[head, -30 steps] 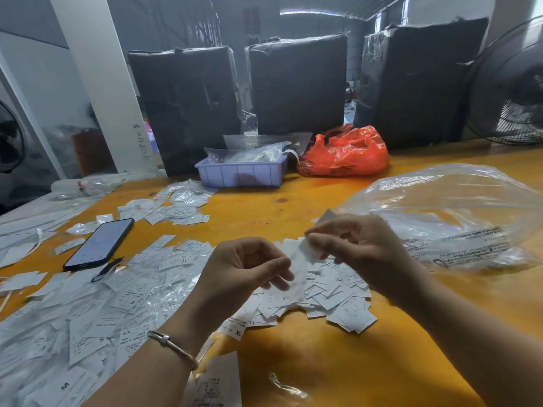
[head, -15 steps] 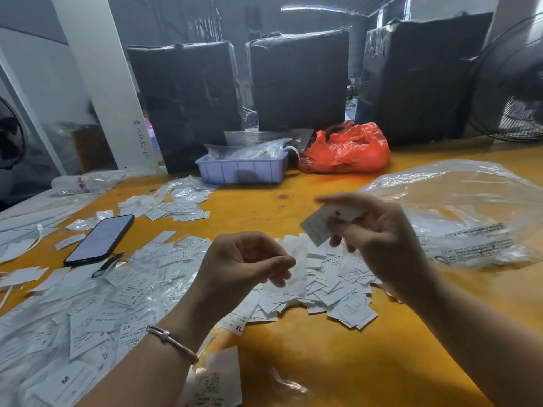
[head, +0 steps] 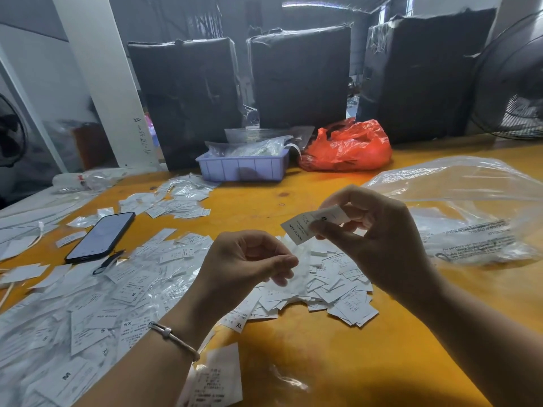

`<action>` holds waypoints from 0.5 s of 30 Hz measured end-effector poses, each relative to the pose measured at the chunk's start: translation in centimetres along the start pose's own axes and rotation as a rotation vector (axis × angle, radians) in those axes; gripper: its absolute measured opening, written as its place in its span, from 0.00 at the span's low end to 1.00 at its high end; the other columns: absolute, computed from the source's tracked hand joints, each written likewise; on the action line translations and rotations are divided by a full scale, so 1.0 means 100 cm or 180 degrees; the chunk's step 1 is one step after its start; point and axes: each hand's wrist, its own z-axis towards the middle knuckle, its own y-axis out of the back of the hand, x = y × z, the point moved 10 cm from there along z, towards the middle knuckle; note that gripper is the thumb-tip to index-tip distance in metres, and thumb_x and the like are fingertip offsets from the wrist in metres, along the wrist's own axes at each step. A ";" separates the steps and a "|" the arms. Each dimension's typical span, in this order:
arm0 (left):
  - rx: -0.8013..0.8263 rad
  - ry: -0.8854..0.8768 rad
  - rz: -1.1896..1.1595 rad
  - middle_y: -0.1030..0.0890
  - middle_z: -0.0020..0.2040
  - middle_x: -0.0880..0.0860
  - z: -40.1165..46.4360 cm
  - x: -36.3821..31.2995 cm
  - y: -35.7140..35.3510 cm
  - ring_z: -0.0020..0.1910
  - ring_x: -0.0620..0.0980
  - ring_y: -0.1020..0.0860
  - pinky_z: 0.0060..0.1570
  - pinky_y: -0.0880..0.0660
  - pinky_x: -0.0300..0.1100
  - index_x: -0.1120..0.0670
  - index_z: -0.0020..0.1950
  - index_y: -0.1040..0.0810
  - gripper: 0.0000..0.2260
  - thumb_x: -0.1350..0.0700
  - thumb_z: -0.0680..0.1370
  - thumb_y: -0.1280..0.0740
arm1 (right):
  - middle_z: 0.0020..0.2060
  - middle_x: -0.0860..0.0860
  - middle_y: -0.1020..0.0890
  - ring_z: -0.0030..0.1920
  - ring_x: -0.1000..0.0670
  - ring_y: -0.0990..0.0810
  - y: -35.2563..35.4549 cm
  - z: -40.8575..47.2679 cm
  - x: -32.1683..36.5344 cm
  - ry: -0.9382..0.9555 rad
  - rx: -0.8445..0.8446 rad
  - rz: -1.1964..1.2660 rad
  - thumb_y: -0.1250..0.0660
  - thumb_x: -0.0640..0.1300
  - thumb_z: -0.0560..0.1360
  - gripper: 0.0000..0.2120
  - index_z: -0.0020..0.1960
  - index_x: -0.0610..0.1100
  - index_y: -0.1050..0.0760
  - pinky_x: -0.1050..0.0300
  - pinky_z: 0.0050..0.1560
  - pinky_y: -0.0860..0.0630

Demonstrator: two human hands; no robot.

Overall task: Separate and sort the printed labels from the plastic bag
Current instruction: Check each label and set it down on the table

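Since a second ago the right hand point(head: 379, 239) has lifted away from the left hand point(head: 249, 265) and now sits higher, right of centre, with a single printed label point(head: 311, 224) pulled clear and raised above the heap. That label is pinched between the right thumb and fingertips; it reads "M" and "MADE IN CHINA". The left hand has stayed low at centre, its thumb and fingers pressed on a small clear sleeve point(head: 296, 268) that hangs below them, blurred. A bracelet point(head: 173, 339) circles the left wrist.

Directly below the two hands a pile of loose labels point(head: 338, 289) lies on the orange table point(head: 323, 362). A broader spread of labels and clear wrappers point(head: 88, 304) covers the lower left of the frame, some marked S, XS and M. The large clear plastic bag point(head: 470, 212) lies at the right edge, just beyond the right hand.

A dark phone point(head: 101, 236) rests face up at left. Toward the top centre stand a lilac tray point(head: 244, 168) and a red bag point(head: 346, 148).
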 end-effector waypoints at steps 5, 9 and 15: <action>-0.0009 0.0064 0.0015 0.15 0.35 0.55 0.000 0.003 0.002 0.33 0.52 0.16 0.32 0.24 0.38 0.59 0.43 0.17 0.10 0.53 0.68 0.27 | 0.35 0.53 0.17 0.37 0.57 0.19 -0.003 0.000 -0.005 -0.0039 0.0181 -0.0123 0.25 0.34 0.68 0.05 0.40 0.40 0.20 0.53 0.34 0.24; 0.0052 0.0144 0.0004 0.15 0.35 0.56 0.001 0.008 0.000 0.33 0.52 0.16 0.32 0.24 0.39 0.60 0.43 0.17 0.11 0.52 0.69 0.27 | 0.32 0.46 0.18 0.35 0.43 0.20 -0.008 -0.002 -0.016 -0.0321 0.0350 0.0380 0.30 0.27 0.69 0.07 0.38 0.37 0.20 0.39 0.36 0.25; 0.0310 0.0269 0.0008 0.15 0.36 0.56 0.001 0.015 -0.010 0.34 0.52 0.16 0.33 0.25 0.36 0.60 0.43 0.18 0.11 0.52 0.70 0.28 | 0.33 0.42 0.18 0.36 0.38 0.22 -0.016 -0.003 -0.028 -0.0408 0.0493 0.0166 0.33 0.28 0.68 0.08 0.38 0.38 0.19 0.39 0.36 0.26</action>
